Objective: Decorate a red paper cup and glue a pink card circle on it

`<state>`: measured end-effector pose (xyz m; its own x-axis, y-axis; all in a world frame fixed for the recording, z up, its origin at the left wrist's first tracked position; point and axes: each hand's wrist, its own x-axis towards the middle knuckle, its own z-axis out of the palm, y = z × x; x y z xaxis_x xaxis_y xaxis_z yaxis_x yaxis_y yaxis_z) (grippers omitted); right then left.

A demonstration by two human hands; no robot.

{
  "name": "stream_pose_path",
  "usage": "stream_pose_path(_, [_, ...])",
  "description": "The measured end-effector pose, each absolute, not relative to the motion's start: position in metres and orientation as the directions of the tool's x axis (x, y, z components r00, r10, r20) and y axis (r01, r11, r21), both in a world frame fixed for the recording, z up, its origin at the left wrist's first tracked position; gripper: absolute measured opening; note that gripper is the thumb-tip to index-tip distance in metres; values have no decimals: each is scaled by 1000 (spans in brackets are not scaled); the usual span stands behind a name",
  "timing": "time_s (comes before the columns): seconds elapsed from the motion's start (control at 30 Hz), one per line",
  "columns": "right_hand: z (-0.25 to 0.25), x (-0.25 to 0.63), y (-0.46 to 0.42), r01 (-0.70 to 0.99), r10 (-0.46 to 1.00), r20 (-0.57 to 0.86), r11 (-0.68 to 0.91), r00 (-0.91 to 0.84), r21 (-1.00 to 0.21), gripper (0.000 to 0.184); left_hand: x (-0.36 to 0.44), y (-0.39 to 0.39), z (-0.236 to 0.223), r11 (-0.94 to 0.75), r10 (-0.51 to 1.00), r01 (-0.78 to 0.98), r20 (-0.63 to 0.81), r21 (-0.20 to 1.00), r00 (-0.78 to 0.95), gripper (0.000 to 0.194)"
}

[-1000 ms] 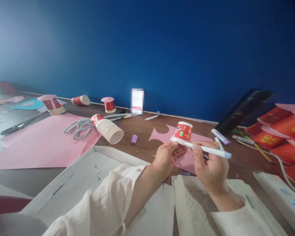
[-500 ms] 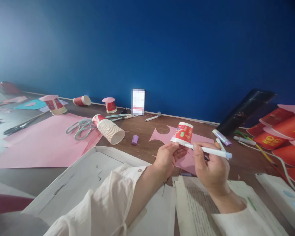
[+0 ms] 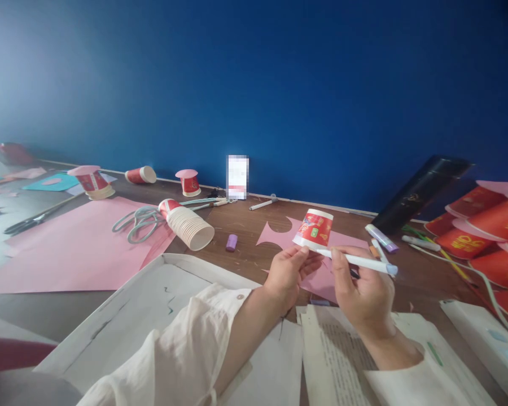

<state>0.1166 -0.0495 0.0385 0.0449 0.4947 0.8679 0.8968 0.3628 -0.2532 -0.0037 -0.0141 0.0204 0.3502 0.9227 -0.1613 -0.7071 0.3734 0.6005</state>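
A red and white paper cup (image 3: 315, 228), upside down and slightly tilted, is held by its rim in my left hand (image 3: 285, 273). My right hand (image 3: 366, 287) grips a white marker pen (image 3: 359, 260) between thumb and fingers. The pen's tip meets the lower rim of the cup, close to my left fingertips; whether it touches I cannot tell. Under both hands lies a pink paper sheet (image 3: 275, 237) with round pieces cut out of it. A purple glue stick (image 3: 381, 238) rests just beyond my right hand.
A stack of paper cups (image 3: 190, 225) lies at centre left beside a coiled grey cord (image 3: 138, 223). Red cups (image 3: 474, 239) are piled at right near a black cylinder (image 3: 423, 192). A power strip (image 3: 486, 338), a box lid (image 3: 122, 316) and printed papers (image 3: 334, 349) are in front.
Hands, cup and pen keep almost the same places. The cup seems turned very slightly, and the view has shifted a little.
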Motion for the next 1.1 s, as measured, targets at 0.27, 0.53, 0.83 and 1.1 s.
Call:
stream_pose_path(0.27, [37,118,-52,805,531,837,433,134,-404,11,-3,-14,22,383,918,-716,-152,584,367,19])
stream_pose_path(0.53, [35,122,-54,840,524,828,344,199,-419,13,-5,-14,25,390,917,-724,-165,570,364,19])
stream_pose_path(0.83, [35,121,-52,860,555,815,323,166,-395,15,-7,-13,27,414,908,-728,-192,546,372,20])
stream_pose_path(1.1, [36,122,-52,886,521,835,284,177,-365,16,-7,-14,28,420,906,-728,-201,542,373,21])
